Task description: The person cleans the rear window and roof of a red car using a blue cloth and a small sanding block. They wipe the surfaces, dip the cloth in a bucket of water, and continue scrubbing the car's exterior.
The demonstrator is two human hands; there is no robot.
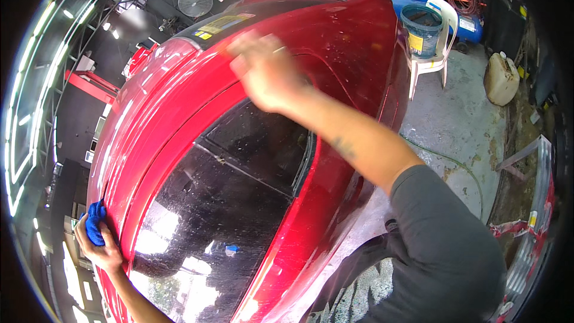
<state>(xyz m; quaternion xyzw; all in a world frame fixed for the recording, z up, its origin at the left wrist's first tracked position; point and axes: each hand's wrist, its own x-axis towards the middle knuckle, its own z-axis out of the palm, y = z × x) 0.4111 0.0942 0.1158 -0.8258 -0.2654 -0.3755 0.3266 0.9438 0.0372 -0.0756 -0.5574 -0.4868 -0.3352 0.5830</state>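
A red car (173, 128) fills the middle, its paint glossy and speckled with drops. At the far left of the roof my left hand (106, 254) is closed round a bunched blue cloth (94, 224), which rests against the roof edge. Smeared by motion, my right hand (266, 76) is over the red bodywork above the rear of the dark side window (221, 209). Its fingers are too blurred to tell their shape, or whether they touch the paint. Beyond that hand, a yellow label (225, 25) sits on the dark rear glass.
At the back right, a dark bucket (422, 30) stands on a white plastic chair (445, 39) beside a blue tank (471, 27). A stained jerrycan (502, 79) stands farther right. A green hose (454, 160) crosses the floor. Near the right edge is a metal frame (540, 203).
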